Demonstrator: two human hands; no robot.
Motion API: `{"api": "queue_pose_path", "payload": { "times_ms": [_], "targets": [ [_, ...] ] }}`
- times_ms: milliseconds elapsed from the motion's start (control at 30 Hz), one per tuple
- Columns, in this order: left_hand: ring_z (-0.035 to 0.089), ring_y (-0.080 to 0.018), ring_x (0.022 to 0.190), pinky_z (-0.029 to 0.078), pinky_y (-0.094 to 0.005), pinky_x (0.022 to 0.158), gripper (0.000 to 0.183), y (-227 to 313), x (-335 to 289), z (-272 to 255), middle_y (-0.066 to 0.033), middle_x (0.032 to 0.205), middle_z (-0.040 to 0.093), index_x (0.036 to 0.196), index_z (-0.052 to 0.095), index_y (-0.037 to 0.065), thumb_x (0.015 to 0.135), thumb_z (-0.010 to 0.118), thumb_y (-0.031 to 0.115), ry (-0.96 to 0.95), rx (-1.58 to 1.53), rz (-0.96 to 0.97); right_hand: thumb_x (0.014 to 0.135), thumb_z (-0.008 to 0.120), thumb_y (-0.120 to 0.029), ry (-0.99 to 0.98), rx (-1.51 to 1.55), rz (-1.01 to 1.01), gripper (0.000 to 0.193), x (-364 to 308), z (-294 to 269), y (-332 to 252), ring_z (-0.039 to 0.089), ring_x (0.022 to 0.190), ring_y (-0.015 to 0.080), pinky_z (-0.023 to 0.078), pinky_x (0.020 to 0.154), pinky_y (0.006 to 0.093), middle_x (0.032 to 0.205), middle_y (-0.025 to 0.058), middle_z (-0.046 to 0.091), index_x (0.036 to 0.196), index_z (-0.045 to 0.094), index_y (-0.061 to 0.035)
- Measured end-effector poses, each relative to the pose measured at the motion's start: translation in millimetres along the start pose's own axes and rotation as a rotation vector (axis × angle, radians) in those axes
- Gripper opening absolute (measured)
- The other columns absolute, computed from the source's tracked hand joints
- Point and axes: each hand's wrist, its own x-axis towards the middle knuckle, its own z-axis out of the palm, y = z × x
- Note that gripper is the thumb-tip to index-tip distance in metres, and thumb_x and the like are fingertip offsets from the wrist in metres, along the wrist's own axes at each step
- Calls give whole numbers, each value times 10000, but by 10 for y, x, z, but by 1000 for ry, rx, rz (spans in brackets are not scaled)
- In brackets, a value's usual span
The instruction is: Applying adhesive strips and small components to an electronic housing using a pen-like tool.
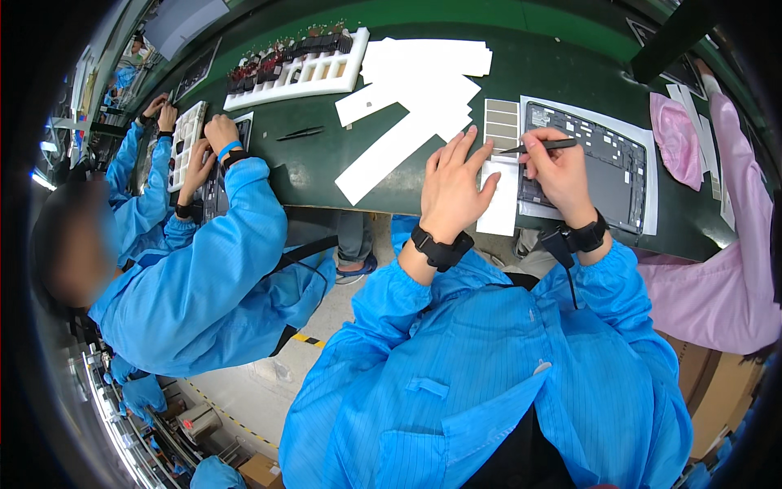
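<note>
My right hand (557,173) pinches a pair of black tweezers (562,144). Their tips point left, over a white backing sheet with a column of grey-beige rectangular stickers (500,116). Whether the tips touch a sticker is too small to tell. Beside that sheet, my left hand (458,186) has its fingers stretched out, fingertips near the sheet's left edge, with nothing held. A dark grey laptop casing (599,175) lies under and to the right of my right hand, on a white sheet (650,187). Both my wrists wear black bands.
Overlapping white paper strips (423,77) lie left of the sticker sheet. Another pair of tweezers (300,133) rests farther left. A white foam tray (358,61) holds dark parts at the back. Co-workers in blue sleeves (220,220) sit left; a pink sleeve (737,179) shows right.
</note>
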Motion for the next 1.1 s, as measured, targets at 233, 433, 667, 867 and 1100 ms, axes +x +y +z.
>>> {"api": "queue_pose_path", "payload": {
  "times_ms": [233,433,667,867,1100],
  "targets": [
    [466,-372,1278,371,-461,1050,435,16,55,-22,-209,1416,478,1298,591,68,898,606,235,-39,-60,-16,965,608,-161,210,-44,-45,171,-136,-1662,-62,506,539,37,363,479,174,701,41,640,983,641,6],
    [524,-400,1191,419,-470,1011,344,1185,515,7,-229,1316,537,1176,613,-7,901,605,200,1,-145,107,964,606,-180,402,25,49,187,-236,-2792,299,473,508,31,296,438,169,723,56,647,1006,643,-2],
    [506,-378,1238,418,-457,1023,439,2050,771,1012,-236,1325,518,1221,533,-83,867,607,167,-146,-230,335,940,628,-136,240,-100,48,145,-183,-2728,276,486,520,35,346,473,175,686,27,623,984,643,1],
    [456,-352,1305,373,-422,1078,551,1973,674,1341,-235,1401,464,1307,466,-95,849,624,168,-172,-101,360,930,634,-136,231,-213,20,145,-227,-2702,187,551,584,61,408,520,199,705,24,625,978,644,1],
    [445,-337,1317,370,-417,1080,561,2016,693,1307,-218,1414,454,1320,455,-88,858,609,191,-207,-58,338,909,629,-109,178,-468,-34,140,-175,-2590,-9,594,644,100,464,588,247,720,31,626,945,641,25]
  ]
}}
